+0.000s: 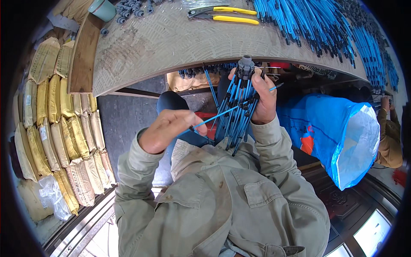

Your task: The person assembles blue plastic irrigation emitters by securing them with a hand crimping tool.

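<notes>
My right hand (264, 97) is wrapped round a grey threaded plastic fitting (245, 67) just off the table's front edge. From the fitting hangs a bundle of thin blue tubes (236, 122) with black end pieces, fanning down toward my lap. To its left, my left hand (171, 128) is closed on a single blue tube (217, 115), which slants up to the right across the bundle. A thin strand sticks out beside my right fingertips. Parts of my right fingers are hidden behind the fitting and tubes.
On the worn table (171, 47) lie yellow-handled pliers (235, 13), a large pile of blue tubes (304, 25) and several grey fittings (128, 10). Stacked sacks (55, 128) stand left, a blue bag (321, 128) right. Another person's arm (389, 128) shows at far right.
</notes>
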Available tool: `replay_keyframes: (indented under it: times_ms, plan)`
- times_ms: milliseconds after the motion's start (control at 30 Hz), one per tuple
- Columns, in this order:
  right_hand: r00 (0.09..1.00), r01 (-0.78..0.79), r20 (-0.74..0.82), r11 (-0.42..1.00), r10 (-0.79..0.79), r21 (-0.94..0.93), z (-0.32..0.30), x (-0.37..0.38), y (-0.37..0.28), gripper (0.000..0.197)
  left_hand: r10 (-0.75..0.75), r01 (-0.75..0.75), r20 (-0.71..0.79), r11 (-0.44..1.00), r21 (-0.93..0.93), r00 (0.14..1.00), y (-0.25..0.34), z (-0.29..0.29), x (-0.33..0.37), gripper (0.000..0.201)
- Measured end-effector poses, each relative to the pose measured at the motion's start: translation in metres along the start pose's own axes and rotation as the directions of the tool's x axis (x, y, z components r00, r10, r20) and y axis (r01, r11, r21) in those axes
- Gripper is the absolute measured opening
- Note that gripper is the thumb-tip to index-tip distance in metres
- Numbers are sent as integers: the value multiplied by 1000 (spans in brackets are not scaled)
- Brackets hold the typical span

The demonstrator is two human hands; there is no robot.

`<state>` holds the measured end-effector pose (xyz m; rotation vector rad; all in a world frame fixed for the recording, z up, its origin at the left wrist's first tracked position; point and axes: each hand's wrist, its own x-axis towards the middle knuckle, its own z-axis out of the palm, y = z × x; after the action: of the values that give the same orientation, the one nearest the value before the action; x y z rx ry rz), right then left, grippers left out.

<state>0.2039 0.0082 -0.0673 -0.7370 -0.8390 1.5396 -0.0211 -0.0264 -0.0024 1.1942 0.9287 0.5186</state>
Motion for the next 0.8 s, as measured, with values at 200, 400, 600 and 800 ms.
replay_keyframes:
  times_ms: [200,400,600,800]
  plan:
    - [998,9,-57,1000,-10,-22,11,0,-1,40,-152,151,3,985,79,988,16,-20,21,21]
    - [993,-24,-116,1000,24,1,14,-1,-9,42,162,-163,103,421,892,981,64,-11,27,16]
    - [999,12,-49,986,-4,166,-1,-3,0,46,585,-271,335,-198,942,738,61,17,23,14]
    - [997,-55,-43,996,58,68,2,-1,-3,52,556,-182,388,-390,903,735,75,21,21,16]
